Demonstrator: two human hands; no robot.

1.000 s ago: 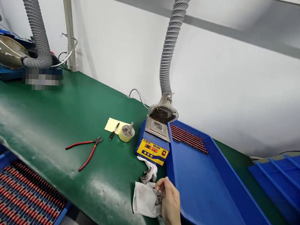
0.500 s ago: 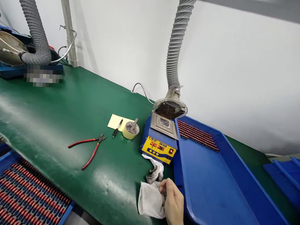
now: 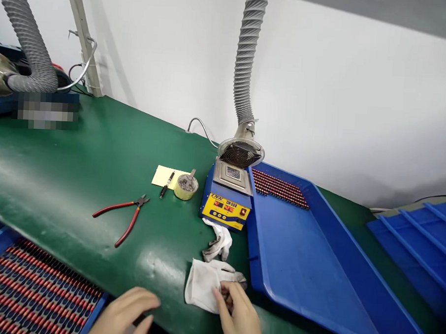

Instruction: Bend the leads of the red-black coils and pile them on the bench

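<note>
My right hand (image 3: 240, 315) is at the lower middle, fingers curled and thumb and forefinger closed at the edge of a white cloth glove (image 3: 202, 286). This glove lies flat on the green bench, its cuff to the left and its greyed fingers to the right, partly behind my hand. Just beyond it a second white glove (image 3: 220, 239) lies crumpled, with dark-stained fingertips, against the front of a blue and yellow solder pot (image 3: 226, 210). My left hand (image 3: 126, 310) hovers at the bench's near edge, fingers and thumb apart, holding nothing.
Red-handled cutters (image 3: 132, 212) lie spread left of a pen (image 3: 166, 185), yellow paper (image 3: 160, 175) and a small round tub (image 3: 185, 189). A blue tray (image 3: 297, 249) holds rows of red-black parts (image 3: 281, 188). An extractor hood (image 3: 242, 152) overhangs the pot.
My left hand has come into view at the bottom. My right hand has moved nearer to me along the glove, uncovering its fingers. The whole view has shifted slightly.
</note>
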